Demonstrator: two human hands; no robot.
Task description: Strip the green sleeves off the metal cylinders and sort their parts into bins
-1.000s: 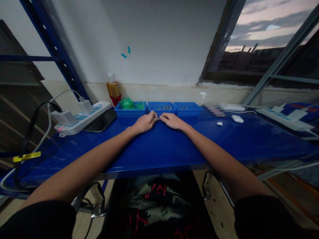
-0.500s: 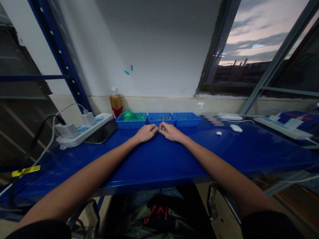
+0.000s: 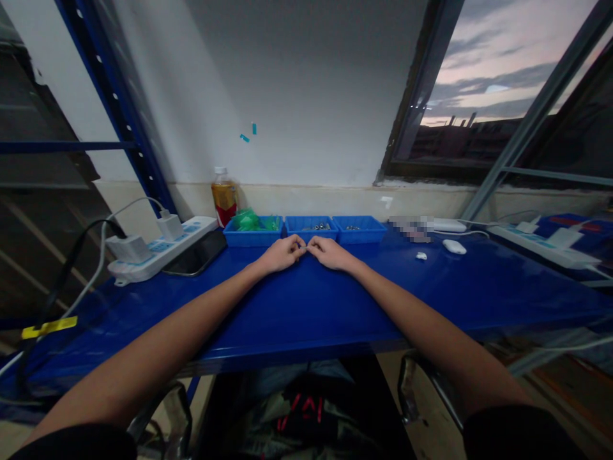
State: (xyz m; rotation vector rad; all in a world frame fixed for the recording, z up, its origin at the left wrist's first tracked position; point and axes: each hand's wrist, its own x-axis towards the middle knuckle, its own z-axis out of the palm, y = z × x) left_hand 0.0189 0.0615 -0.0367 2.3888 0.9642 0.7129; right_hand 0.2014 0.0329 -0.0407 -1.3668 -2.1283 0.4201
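My left hand [image 3: 283, 253] and my right hand [image 3: 330, 253] meet over the blue tabletop, fingertips pinched close together. Between them is a tiny part, too small and too covered by the fingers to name. Just behind the hands stands a blue bin [image 3: 310, 225] with small metal hardware in it, nut-like rings among the pieces. To its right a second blue bin [image 3: 364, 231] holds more small metal pieces. The left blue bin [image 3: 251, 239] contains a crumpled green plastic bag [image 3: 248, 220].
Left on the table [image 3: 306, 313] are a dark phone [image 3: 195, 254], a white power strip [image 3: 158, 252] with plugs, and a drink bottle [image 3: 224, 198]. On the right lie a white earbud [image 3: 421, 255], its case [image 3: 454, 246] and another power strip [image 3: 546, 246].
The fingers of both hands have shifted slightly at the fingertips, with the left fingers a little more raised. Hands and arms stay in nearly the same place.
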